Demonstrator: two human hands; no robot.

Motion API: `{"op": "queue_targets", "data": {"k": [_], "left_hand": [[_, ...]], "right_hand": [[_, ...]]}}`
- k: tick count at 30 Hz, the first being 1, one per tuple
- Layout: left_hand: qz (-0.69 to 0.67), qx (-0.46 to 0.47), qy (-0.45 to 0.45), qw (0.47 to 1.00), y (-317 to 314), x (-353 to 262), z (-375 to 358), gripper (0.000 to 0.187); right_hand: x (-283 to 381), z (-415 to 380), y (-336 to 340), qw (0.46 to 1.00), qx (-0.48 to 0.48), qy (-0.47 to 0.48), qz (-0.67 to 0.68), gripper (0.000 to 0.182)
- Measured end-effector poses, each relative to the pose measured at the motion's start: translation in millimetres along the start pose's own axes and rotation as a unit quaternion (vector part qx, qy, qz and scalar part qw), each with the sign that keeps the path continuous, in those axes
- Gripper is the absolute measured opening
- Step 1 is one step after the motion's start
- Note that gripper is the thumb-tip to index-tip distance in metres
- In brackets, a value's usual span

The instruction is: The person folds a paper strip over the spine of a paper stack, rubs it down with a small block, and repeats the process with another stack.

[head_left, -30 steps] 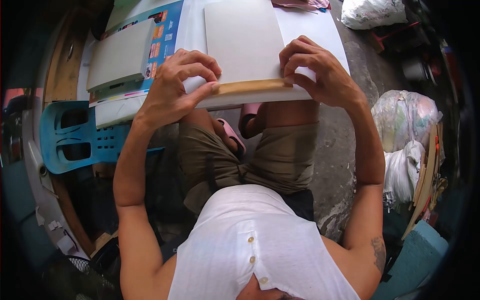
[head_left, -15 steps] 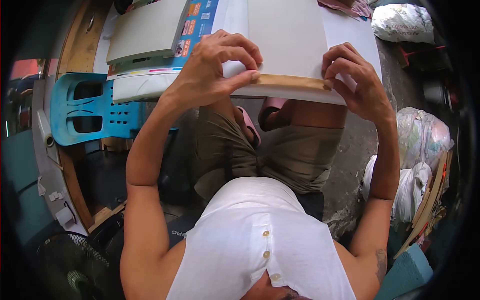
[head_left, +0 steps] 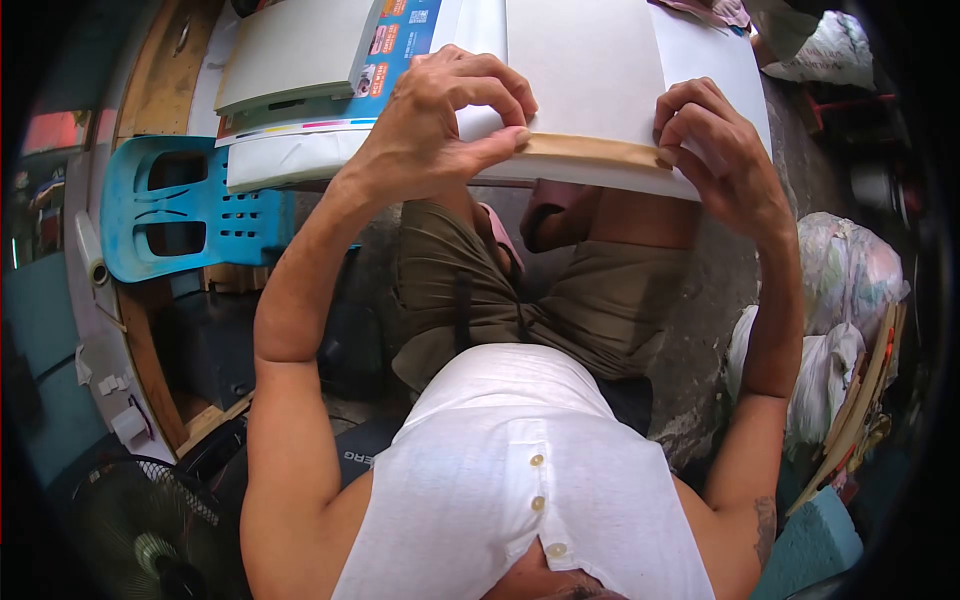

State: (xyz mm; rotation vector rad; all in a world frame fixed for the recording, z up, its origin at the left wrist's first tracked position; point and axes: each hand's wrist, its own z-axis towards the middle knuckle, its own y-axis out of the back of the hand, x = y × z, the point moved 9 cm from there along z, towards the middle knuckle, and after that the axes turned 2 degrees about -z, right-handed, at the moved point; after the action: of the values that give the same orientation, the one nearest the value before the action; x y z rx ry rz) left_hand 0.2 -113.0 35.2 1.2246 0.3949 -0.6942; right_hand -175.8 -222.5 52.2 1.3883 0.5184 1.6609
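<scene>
A tan strip (head_left: 595, 150) lies along the near edge of a pale grey board (head_left: 585, 70), close to the front of the white-covered table (head_left: 290, 160). At the strip's left end, my left hand (head_left: 450, 115) pinches it between thumb and fingers. My right hand (head_left: 715, 150) has its thumb and curled fingers on the strip's right end. A stack of grey boards (head_left: 295, 55) rests on a blue printed sheet (head_left: 400, 55) to the left of my left hand.
A blue plastic chair (head_left: 225, 215) stands left of my legs. On the right are a stuffed clear bag (head_left: 850, 265), a white bag (head_left: 825, 375) and wooden strips (head_left: 860, 390). A fan (head_left: 150, 530) is at the lower left.
The view has shifted slightly, and the table, chair and hands appear a little displaced in it. Both hands remain at the ends of the tan strip.
</scene>
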Motion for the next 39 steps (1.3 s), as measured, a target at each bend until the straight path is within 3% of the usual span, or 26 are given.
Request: {"op": "queue_targets", "data": {"k": [11, 17, 18, 20, 23, 25, 30, 34, 39], "left_hand": [[-0.010, -0.021, 0.003, 1.000, -3, -2, 1, 0.011], [-0.055, -0.020, 0.019, 0.998, -2, 4, 1, 0.014], [-0.062, -0.018, 0.014, 0.998, -1, 5, 1, 0.014], [-0.075, -0.013, 0.004, 0.997, -3, 9, 2, 0.013], [-0.185, -0.084, 0.064, 0.977, -1, 23, -2, 0.011], [-0.113, -0.104, 0.034, 0.988, 6, 13, -2, 0.015], [0.061, -0.109, -0.001, 0.992, 9, -24, 4, 0.020], [0.051, -0.046, 0.000, 0.998, -10, -30, 18, 0.010], [0.032, -0.003, 0.033, 0.999, -20, -28, 26, 0.012]], "right_hand": [[-8, -5, -2, 1.000, 0.005, -0.001, 0.024, 0.027], [-20, -5, -1, 0.997, -0.038, -0.030, 0.063, 0.026], [-30, -5, 0, 0.998, -0.046, -0.045, 0.021, 0.023], [-45, -8, 3, 0.993, -0.050, -0.078, 0.072, 0.022], [-62, -11, 6, 0.974, -0.081, -0.097, 0.191, 0.022], [-63, -12, 13, 0.954, -0.132, -0.094, 0.253, 0.024], [-12, -10, 9, 0.990, -0.119, -0.055, 0.057, 0.016], [1, 4, -6, 0.997, -0.071, -0.024, 0.017, 0.007], [-6, 11, -11, 0.998, -0.037, -0.038, 0.030, 0.011]]}}
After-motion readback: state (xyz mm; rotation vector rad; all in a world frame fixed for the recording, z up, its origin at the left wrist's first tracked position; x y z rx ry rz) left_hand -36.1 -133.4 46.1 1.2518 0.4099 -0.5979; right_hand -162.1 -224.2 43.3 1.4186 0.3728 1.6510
